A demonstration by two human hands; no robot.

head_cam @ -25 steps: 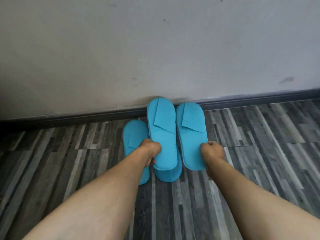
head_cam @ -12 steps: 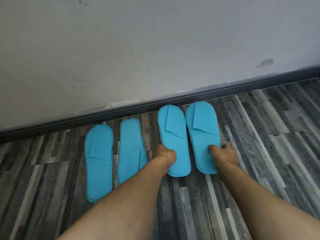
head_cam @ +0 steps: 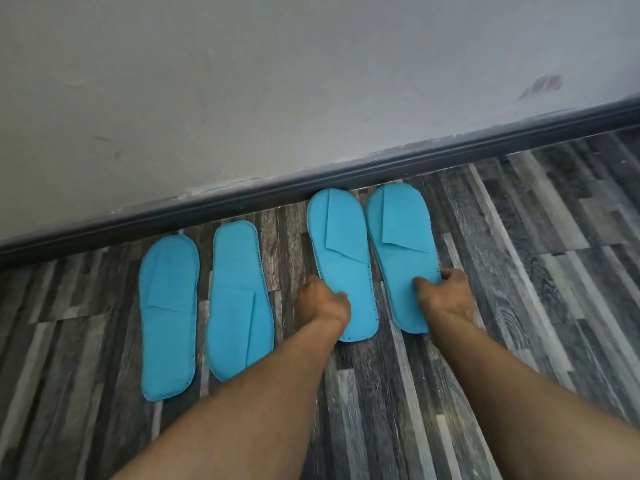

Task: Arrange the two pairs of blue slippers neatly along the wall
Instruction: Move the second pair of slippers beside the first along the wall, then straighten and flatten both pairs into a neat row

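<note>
Reaching out over the striped floor [head_cam: 519,271], left hand [head_cam: 323,303] in a closed grip on the third slipper [head_cam: 341,271], right hand [head_cam: 445,294] pinched shut on the fourth slipper [head_cam: 401,258]. Farther left, flat and untouched: first slipper [head_cam: 168,313], second slipper [head_cam: 239,299]. Beyond, toes of the held pair near the dark baseboard [head_cam: 242,202], under the wall [head_cam: 277,81].

A bare strip of grey wood-pattern floor [head_cam: 285,244] lies open between the two pairs of flat blue fabric slippers [head_cam: 239,299]. The dark baseboard [head_cam: 242,202] and grey plaster wall [head_cam: 277,98] block the far side. Right of the slippers, the floor is open.
</note>
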